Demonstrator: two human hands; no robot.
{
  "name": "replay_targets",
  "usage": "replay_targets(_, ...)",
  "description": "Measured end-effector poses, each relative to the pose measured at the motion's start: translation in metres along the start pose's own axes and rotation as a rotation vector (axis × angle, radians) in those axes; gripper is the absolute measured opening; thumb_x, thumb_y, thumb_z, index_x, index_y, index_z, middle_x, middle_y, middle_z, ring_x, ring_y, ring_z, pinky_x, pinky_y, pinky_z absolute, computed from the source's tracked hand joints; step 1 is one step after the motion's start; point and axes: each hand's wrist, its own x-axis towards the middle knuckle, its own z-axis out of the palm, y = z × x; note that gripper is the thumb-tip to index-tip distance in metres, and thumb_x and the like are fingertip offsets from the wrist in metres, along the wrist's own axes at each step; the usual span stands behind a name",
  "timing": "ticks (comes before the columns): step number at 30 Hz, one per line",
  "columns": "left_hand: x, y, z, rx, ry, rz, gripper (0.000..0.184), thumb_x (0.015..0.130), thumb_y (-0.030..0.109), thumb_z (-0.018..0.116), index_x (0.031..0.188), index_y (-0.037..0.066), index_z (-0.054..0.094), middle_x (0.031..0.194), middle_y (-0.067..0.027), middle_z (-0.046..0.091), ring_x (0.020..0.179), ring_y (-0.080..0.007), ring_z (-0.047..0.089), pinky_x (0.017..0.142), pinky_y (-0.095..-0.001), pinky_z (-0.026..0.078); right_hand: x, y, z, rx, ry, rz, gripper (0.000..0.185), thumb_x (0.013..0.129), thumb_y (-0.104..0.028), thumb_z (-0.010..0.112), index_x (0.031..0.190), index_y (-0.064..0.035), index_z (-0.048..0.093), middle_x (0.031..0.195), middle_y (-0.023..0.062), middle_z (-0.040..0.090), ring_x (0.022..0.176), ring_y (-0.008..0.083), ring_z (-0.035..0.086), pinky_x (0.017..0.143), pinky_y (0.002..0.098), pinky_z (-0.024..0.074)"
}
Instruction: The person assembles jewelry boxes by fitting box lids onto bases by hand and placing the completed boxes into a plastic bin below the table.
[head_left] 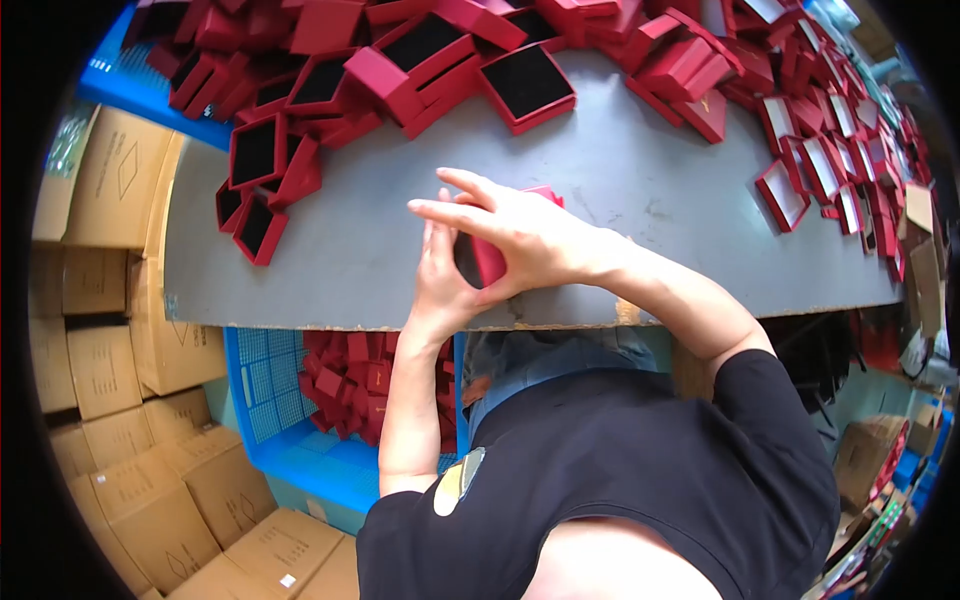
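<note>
A small red box (pixel 490 262) with a black lining is between my two hands, low over the near part of the grey table. My right hand (pixel 535 235) lies across the top of it, thumb against the near side and fingers reaching left. From the left, my left hand (pixel 443 283) closes against the box, fingers pointing up and meeting those of the right. Much of the box is covered by the hands. Another bit of red (pixel 545 193) shows just behind my right hand; whether it belongs to the same box I cannot tell.
Red boxes with black inserts (pixel 528 85) pile along the table's far side. White-lined red box parts (pixel 783 195) spread at the right. Below the edge, a blue crate (pixel 275 440) holds small red boxes. Brown cartons (pixel 150 500) stack at the left.
</note>
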Motion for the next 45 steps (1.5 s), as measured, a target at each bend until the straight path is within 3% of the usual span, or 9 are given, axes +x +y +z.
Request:
replay_targets(2,0.002,-0.002,0.002,0.058,0.022,0.047,0.115,0.064,0.016,0.092,0.155,-0.001,0.023,0.144,-0.0236,0.051,0.131,-0.032,0.056,0.108,-0.0382,0.045,0.0,0.001,-0.001,-0.008,-0.029,0.005,0.103,0.064,-0.023,0.09,0.153,-0.0177,0.039,0.147,0.0313,0.039,0.122,0.0447,0.055,0.1,0.047,0.0504)
replay_targets(6,0.004,0.006,0.005,0.16,0.045,0.101,0.11,0.062,0.018,0.093,0.15,-0.002,0.03,0.15,-0.0259,0.044,0.135,-0.0345,0.051,0.11,-0.0397,0.042,0.0,-0.001,-0.004,-0.043,-0.073,0.026,0.101,0.063,-0.022,0.089,0.152,-0.0156,0.041,0.138,0.0388,0.044,0.114,0.0463,0.061,0.095,0.0455,0.0529)
replay_targets(20,0.003,0.005,0.006,0.022,0.038,0.065,0.105,0.064,0.016,0.089,0.151,0.0,0.032,0.149,-0.0234,0.043,0.141,-0.0421,0.038,0.117,-0.0492,0.032,-0.001,0.001,-0.002,-0.071,-0.145,0.033,0.104,0.064,-0.021,0.09,0.154,-0.0167,0.038,0.15,0.0273,0.04,0.127,0.0429,0.054,0.104,0.0462,0.0484)
replay_targets(26,-0.001,0.005,-0.003,0.005,-0.007,0.141,0.133,0.057,0.024,0.096,0.158,0.003,0.013,0.161,-0.0221,0.026,0.147,-0.0351,0.032,0.118,-0.0441,0.034,-0.009,0.004,-0.004,-0.069,-0.181,0.08,0.11,0.065,-0.033,0.09,0.157,-0.0148,0.032,0.157,0.0264,0.029,0.14,0.0433,0.04,0.113,0.0478,0.0403)
replay_targets(30,0.002,0.006,0.003,-0.014,-0.028,0.2,0.124,0.057,0.027,0.096,0.156,0.003,0.025,0.159,-0.0214,0.032,0.145,-0.0347,0.037,0.117,-0.0435,0.036,-0.02,0.013,-0.028,0.418,0.175,0.178,0.088,0.082,-0.024,0.078,0.156,-0.009,0.032,0.161,0.0174,0.03,0.144,0.0339,0.039,0.117,0.0446,0.0353)
replay_targets(33,0.0,0.025,-0.009,0.192,-0.058,0.224,0.108,0.059,0.021,0.091,0.15,0.002,0.038,0.145,-0.021,0.045,0.134,-0.0389,0.045,0.111,-0.0449,0.04,-0.064,0.014,-0.082,-0.158,0.475,0.185,0.044,0.082,-0.015,0.077,0.124,-0.0082,0.067,0.133,0.0146,0.062,0.125,0.0302,0.058,0.108,0.0409,0.045)
replay_targets(36,-0.031,0.035,-0.061,0.308,-0.161,0.031,0.102,0.058,0.016,0.086,0.148,0.003,0.041,0.137,-0.022,0.048,0.129,-0.0399,0.048,0.11,-0.0485,0.04,-0.153,0.005,-0.14,-0.645,0.649,0.523,0.026,0.085,-0.011,0.073,0.11,-0.0065,0.073,0.117,0.0122,0.071,0.111,0.0286,0.066,0.096,0.0381,0.0509)
replay_targets(41,-0.115,0.036,-0.163,0.718,-0.253,-0.65,0.127,0.045,0.032,0.095,0.154,0.007,0.036,0.157,-0.0242,0.035,0.149,-0.0416,0.028,0.122,-0.0531,0.02,-0.326,0.04,-0.184,-1.065,0.554,0.908,0.036,0.098,-0.028,0.065,0.131,-0.0133,0.065,0.143,0.0227,0.052,0.133,0.0381,0.05,0.11,0.0438,0.0401)
replay_targets(45,-0.098,-0.027,-0.199,0.564,0.456,-0.315,0.094,0.075,0.034,0.087,0.15,0.002,0.039,0.153,-0.0217,0.042,0.144,-0.0363,0.037,0.117,-0.0426,0.032,-0.306,0.044,-0.151,-0.97,0.465,0.812,0.031,0.097,-0.025,0.068,0.125,-0.0116,0.069,0.153,0.0252,0.041,0.14,0.0389,0.043,0.113,0.0437,0.0369)
